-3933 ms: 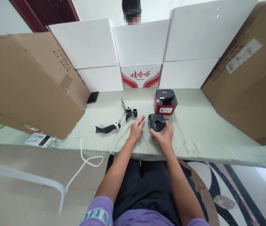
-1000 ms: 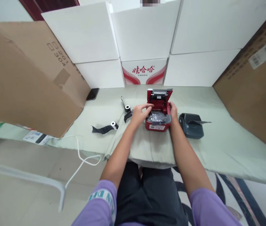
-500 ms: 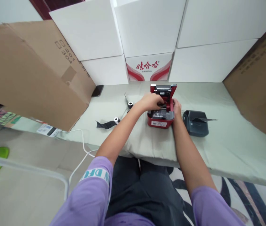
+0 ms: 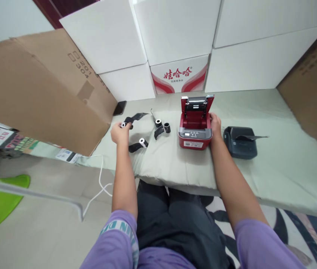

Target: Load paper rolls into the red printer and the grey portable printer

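Observation:
My left hand (image 4: 120,133) is closed on a small paper roll (image 4: 124,124) with a loose black strip trailing to the right, held over the left part of the table. My right hand (image 4: 216,124) grips the right side of the red thermal printer (image 4: 193,144), its fingers partly hidden behind it. The printer's lid (image 4: 196,103) is raised and its red paper bay shows no roll. Between my hands lie another paper roll (image 4: 143,142) with a black tail and two small rolls, one white-edged (image 4: 158,122) and one dark (image 4: 167,127).
To the right of my right hand stands a dark grey printer (image 4: 240,146) with black paper sticking out. White boxes (image 4: 179,74) wall off the back, and cardboard (image 4: 49,89) stands at the left. A phone (image 4: 120,108) lies by it; a white cable (image 4: 101,175) hangs off the front edge.
My left hand has pulled a paper roll with a black strip out of the red printer and carried it left. The right hand stays at the printer's side; the lid is still up.

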Tool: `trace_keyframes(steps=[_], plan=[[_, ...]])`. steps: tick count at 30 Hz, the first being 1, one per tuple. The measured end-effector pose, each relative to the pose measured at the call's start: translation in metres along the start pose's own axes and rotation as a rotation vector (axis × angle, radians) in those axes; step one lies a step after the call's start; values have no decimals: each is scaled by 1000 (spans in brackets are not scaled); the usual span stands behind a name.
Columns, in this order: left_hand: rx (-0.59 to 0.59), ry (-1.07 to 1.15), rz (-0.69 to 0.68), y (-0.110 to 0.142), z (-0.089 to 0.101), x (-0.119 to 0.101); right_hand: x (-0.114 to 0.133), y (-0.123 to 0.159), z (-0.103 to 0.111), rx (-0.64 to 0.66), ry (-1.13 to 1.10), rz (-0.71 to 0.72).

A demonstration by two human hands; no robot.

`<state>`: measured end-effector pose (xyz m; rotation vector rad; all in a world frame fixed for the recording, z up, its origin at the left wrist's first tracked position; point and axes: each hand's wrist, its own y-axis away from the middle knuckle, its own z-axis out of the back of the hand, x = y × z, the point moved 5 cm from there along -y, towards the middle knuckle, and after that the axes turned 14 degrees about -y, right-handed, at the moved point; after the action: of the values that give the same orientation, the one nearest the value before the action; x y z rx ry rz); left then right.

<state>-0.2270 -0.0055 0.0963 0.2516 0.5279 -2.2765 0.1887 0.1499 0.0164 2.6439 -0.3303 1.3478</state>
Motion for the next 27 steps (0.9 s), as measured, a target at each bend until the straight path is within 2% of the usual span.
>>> trace_keyframes(steps=[1,3,8,10,11,13,15,19,21,24,27], plan=[[10,-53,71,4,-1,5,2,1,0,-2,14,2],[73,-144,130,11,-6,7,5,3,-1,-3,52,12],[251,-251,42,14,-13,3,10,5,-1,5,111,51],[218,-259,9,14,-6,0,10,4,-2,28,109,68],[162,-258,-2,15,1,-2,10,4,-2,35,105,72],[26,-238,-44,20,14,-13,8,2,-1,28,92,64],[2,-192,-166,31,20,-35,6,0,0,15,91,56],[204,-131,-586,63,8,-96,5,-1,2,27,108,64],[263,-159,-724,72,0,-119,5,-1,1,29,105,61],[257,-188,-703,64,-8,-129,6,1,0,28,96,62],[228,-197,-627,43,-10,-118,7,3,-2,41,100,77]])
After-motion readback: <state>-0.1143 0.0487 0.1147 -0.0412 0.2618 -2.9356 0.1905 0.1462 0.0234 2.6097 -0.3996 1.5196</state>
